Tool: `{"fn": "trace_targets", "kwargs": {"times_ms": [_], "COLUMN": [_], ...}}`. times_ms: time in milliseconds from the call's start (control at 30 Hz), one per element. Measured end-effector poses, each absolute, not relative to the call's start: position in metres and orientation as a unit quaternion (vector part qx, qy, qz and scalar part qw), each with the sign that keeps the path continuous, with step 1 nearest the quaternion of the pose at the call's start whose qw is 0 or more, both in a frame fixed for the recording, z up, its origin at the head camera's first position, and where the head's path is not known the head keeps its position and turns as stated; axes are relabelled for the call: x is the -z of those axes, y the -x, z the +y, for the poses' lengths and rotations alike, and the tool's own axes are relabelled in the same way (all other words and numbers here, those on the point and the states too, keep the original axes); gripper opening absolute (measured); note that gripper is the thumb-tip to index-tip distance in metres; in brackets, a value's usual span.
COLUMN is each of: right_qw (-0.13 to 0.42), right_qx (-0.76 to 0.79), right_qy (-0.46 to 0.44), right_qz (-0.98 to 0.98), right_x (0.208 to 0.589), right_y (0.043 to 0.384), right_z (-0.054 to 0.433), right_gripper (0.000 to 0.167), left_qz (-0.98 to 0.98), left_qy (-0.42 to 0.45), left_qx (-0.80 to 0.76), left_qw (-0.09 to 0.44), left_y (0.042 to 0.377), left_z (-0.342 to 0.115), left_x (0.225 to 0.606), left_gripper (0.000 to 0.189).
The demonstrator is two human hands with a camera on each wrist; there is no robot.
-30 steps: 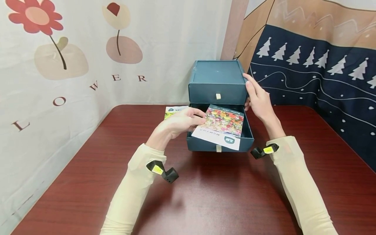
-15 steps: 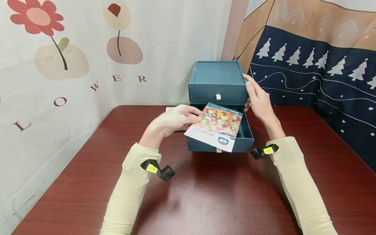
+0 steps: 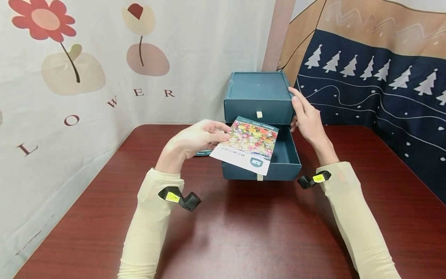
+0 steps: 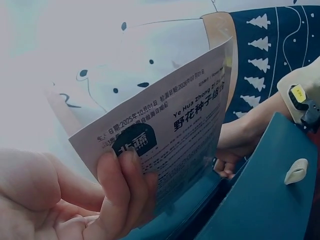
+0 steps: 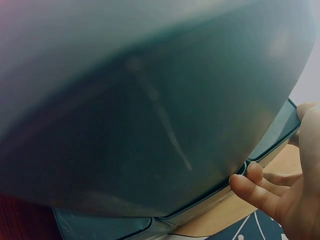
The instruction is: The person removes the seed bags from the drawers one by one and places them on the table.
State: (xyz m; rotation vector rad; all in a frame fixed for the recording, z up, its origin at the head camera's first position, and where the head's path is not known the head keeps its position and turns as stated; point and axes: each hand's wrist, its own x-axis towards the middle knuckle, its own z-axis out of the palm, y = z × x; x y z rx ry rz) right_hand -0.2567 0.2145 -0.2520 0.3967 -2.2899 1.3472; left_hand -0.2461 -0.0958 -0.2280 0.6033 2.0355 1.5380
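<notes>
My left hand pinches the edge of a wildflower seed packet, holding it tilted over the left side of the pulled-out lower drawer. Printed text fills the packet's back in the left wrist view, with the fingertips bent against it. My right hand rests against the right side of the dark teal two-drawer box, its fingers lying near the top edge and along the side. In the right wrist view, its fingertips touch the box by the seam between the two levels.
Another packet lies on the table, mostly hidden behind my left hand. The upper drawer is closed, with a small pale pull tab. Printed curtains stand behind the reddish-brown table.
My left hand has carried the seed packet left and slightly up, uncovering more of the lower drawer's inside. The right hand stays in place on the box.
</notes>
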Motion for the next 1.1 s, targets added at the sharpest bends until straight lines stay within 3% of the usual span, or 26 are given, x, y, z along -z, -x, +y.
{"fn": "trace_targets", "kwargs": {"times_ms": [667, 1100], "right_qw": [0.226, 0.229], "right_qx": [-0.485, -0.479], "right_qy": [-0.143, -0.136], "right_qz": [-0.832, -0.836], "right_x": [0.252, 0.273], "right_y": [0.256, 0.286], "right_z": [0.215, 0.231], "right_gripper": [0.047, 0.048], "left_qz": [0.734, 0.736], "left_qy": [-0.228, -0.210], "left_qx": [-0.596, -0.606], "left_qw": [0.232, 0.215], "left_y": [0.249, 0.251], "left_z": [-0.118, -0.132], "left_x": [0.221, 0.216], "left_gripper": [0.040, 0.042]}}
